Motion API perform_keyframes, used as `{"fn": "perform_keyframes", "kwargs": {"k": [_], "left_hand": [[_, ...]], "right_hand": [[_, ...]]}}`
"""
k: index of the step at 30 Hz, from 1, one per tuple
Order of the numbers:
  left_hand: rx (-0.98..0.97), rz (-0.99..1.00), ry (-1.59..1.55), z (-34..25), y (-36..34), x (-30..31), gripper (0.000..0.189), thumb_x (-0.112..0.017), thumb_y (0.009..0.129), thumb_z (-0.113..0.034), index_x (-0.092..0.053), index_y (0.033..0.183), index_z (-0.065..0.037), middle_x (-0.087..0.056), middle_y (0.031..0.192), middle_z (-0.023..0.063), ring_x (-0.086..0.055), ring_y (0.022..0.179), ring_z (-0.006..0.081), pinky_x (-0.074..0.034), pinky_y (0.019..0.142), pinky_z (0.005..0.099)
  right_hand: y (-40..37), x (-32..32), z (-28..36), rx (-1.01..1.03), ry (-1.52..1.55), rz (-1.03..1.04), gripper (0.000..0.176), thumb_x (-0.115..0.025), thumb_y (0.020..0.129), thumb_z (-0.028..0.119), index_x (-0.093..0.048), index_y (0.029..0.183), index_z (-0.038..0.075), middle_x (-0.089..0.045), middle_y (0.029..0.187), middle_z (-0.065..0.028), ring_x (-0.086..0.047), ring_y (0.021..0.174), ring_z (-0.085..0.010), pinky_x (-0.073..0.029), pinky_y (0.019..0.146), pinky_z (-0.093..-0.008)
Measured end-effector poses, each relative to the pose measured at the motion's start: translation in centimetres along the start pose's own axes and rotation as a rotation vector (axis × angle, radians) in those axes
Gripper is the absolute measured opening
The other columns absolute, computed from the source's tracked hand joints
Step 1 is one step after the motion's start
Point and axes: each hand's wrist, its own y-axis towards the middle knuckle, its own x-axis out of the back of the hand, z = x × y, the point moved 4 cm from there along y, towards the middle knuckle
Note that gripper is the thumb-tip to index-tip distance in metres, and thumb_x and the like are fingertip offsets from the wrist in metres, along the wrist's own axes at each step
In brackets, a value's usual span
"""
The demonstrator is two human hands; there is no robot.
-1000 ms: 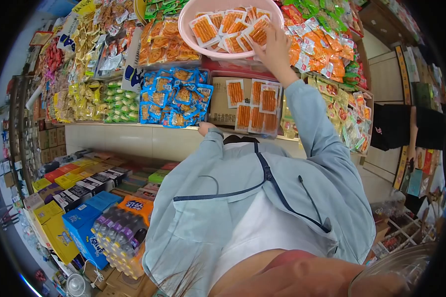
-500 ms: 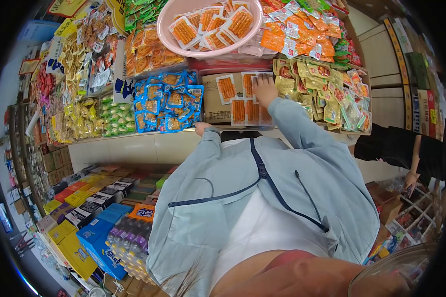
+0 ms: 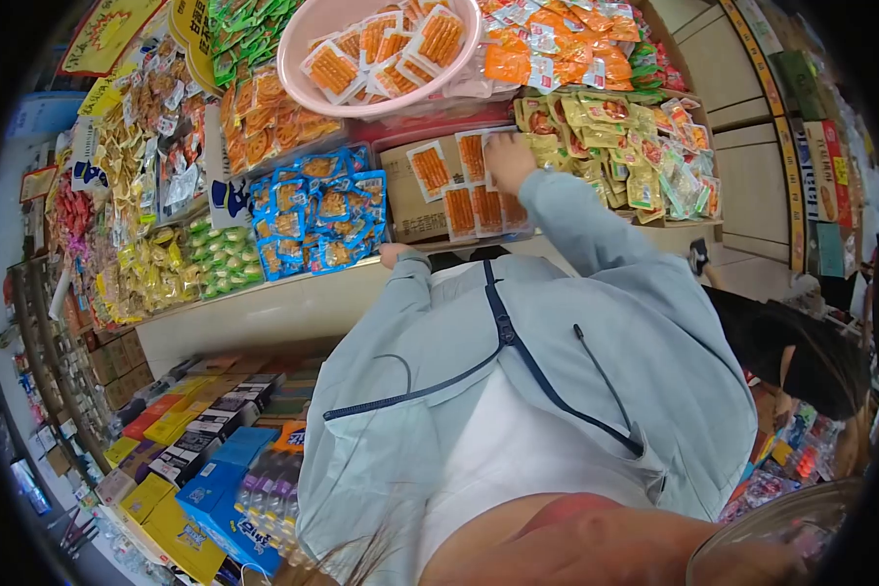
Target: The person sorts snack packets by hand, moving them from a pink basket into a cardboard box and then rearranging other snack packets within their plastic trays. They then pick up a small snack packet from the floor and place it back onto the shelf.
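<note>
My right hand (image 3: 510, 162) lies over the upper right of a cardboard-lined bin, its fingers extended against a clear-and-white packet of orange-brown snack sticks (image 3: 472, 156). What lies beneath the palm is hidden. More such packets are laid flat in the bin: a separate one (image 3: 428, 171) to the left and a row (image 3: 474, 211) along the near side. My left hand (image 3: 395, 254) is at the counter's front edge, beside the blue snack packets (image 3: 330, 220); its fingers are mostly out of sight.
A pink basin (image 3: 293, 68) of similar snack packets stands behind the bin. Gold packets (image 3: 596, 137) lie to the right, orange ones (image 3: 557, 49) farther back. Stacked drink boxes (image 3: 220, 488) and bottles stand low on the left. Another person in dark clothing (image 3: 801, 352) is at the right.
The view has shifted, so the counter goods appear farther left. My right hand stays on the packets at the bin's upper right. The person at the right has changed posture.
</note>
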Motion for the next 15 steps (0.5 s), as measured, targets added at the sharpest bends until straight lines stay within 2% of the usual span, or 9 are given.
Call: {"fn": "perform_keyframes", "kwargs": {"k": [1, 4, 5, 6, 7, 8, 9, 12, 15], "left_hand": [[-0.003, 0.006, 0.028, 0.3, 0.4, 0.3, 0.051, -0.039, 0.09, -0.03, -0.062, 0.098, 0.015, -0.063, 0.102, 0.0327, -0.062, 0.095, 0.0445, -0.049, 0.083, 0.0457], [-0.019, 0.104, -0.222, -0.8, -0.9, 0.6, 0.051, -0.04, 0.089, -0.029, -0.062, 0.097, 0.016, -0.063, 0.101, 0.0331, -0.062, 0.094, 0.044, -0.049, 0.083, 0.0462], [-0.026, 0.137, -0.173, -1.1, -1.0, 1.0, 0.05, -0.041, 0.087, -0.027, -0.061, 0.097, 0.017, -0.063, 0.1, 0.0333, -0.062, 0.091, 0.0436, -0.048, 0.082, 0.046], [-0.015, 0.137, -0.16, -0.6, -0.6, 1.1, 0.048, -0.043, 0.087, -0.029, -0.062, 0.098, 0.014, -0.063, 0.1, 0.028, -0.061, 0.089, 0.0391, -0.048, 0.082, 0.0438], [-0.007, 0.138, -0.143, -0.2, -0.1, 1.0, 0.047, -0.045, 0.087, -0.031, -0.062, 0.099, 0.011, -0.064, 0.1, 0.0227, -0.06, 0.087, 0.0346, -0.048, 0.082, 0.0416], [-0.004, 0.143, -0.123, -0.2, 0.3, 0.9, 0.046, -0.046, 0.086, -0.032, -0.063, 0.1, 0.008, -0.064, 0.1, 0.0174, -0.059, 0.085, 0.0302, -0.048, 0.081, 0.0395], [-0.033, 0.079, -0.171, -0.2, 0.2, 0.6, 0.048, -0.042, 0.087, -0.025, -0.061, 0.097, 0.017, -0.063, 0.1, 0.033, -0.061, 0.089, 0.0434, -0.046, 0.082, 0.0442], [0.031, 0.06, -0.19, -1.1, -1.1, 0.9, 0.046, -0.043, 0.086, -0.026, -0.062, 0.095, 0.015, -0.064, 0.099, 0.032, -0.061, 0.089, 0.0438, -0.047, 0.081, 0.0446], [0.092, 0.272, -0.281, 0.6, 1.0, 0.1, 0.04, -0.044, 0.087, -0.031, -0.062, 0.105, -0.001, -0.063, 0.106, 0.0156, -0.062, 0.094, 0.032, -0.051, 0.082, 0.0452]], "right_hand": [[-0.4, 1.7, -0.5, 0.017, 0.11, -0.054, 0.043, -0.068, 0.075, 0.028, -0.062, 0.109, 0.003, -0.059, 0.1, -0.0109, -0.055, 0.101, -0.0274, -0.04, 0.083, -0.0416], [-0.5, 8.8, -3.7, 0.044, 0.447, -0.25, 0.069, -0.078, 0.067, 0.039, -0.055, 0.12, 0.003, -0.057, 0.11, -0.0149, -0.055, 0.107, -0.0304, -0.041, 0.091, -0.0446], [-0.3, 11.7, -4.9, 0.03, 0.586, -0.336, 0.079, -0.082, 0.063, 0.042, -0.052, 0.125, 0.003, -0.055, 0.116, -0.0165, -0.054, 0.109, -0.0316, -0.041, 0.094, -0.0454], [0.0, 14.0, -6.4, 0.021, 0.822, -0.467, 0.08, -0.084, 0.064, 0.039, -0.051, 0.127, 0.004, -0.053, 0.122, -0.017, -0.053, 0.112, -0.032, -0.042, 0.096, -0.0434], [0.5, 16.6, -7.3, 0.002, 0.906, -0.673, 0.08, -0.085, 0.064, 0.036, -0.05, 0.128, 0.004, -0.054, 0.118, -0.0165, -0.054, 0.111, -0.0304, -0.043, 0.096, -0.0396], [1.8, 17.4, -8.6, -0.011, 0.903, -0.758, 0.077, -0.083, 0.067, 0.035, -0.049, 0.129, 0.005, -0.054, 0.119, -0.0161, -0.053, 0.112, -0.0297, -0.042, 0.097, -0.0405], [3.3, 17.9, -10.1, -0.028, 0.897, -0.847, 0.074, -0.081, 0.07, 0.034, -0.049, 0.13, 0.006, -0.054, 0.119, -0.0158, -0.053, 0.112, -0.029, -0.04, 0.098, -0.0413], [8.5, 20.1, -9.5, -0.149, 0.923, -0.588, 0.082, -0.075, 0.074, 0.041, -0.038, 0.138, 0.006, -0.04, 0.138, -0.0188, -0.039, 0.129, -0.0334, -0.036, 0.103, -0.0503], [11.2, 18.4, -8.5, -0.4, 0.696, -0.271, 0.086, -0.078, 0.069, 0.045, -0.041, 0.136, 0.004, -0.043, 0.135, -0.0198, -0.04, 0.128, -0.0351, -0.036, 0.103, -0.0487]]}}
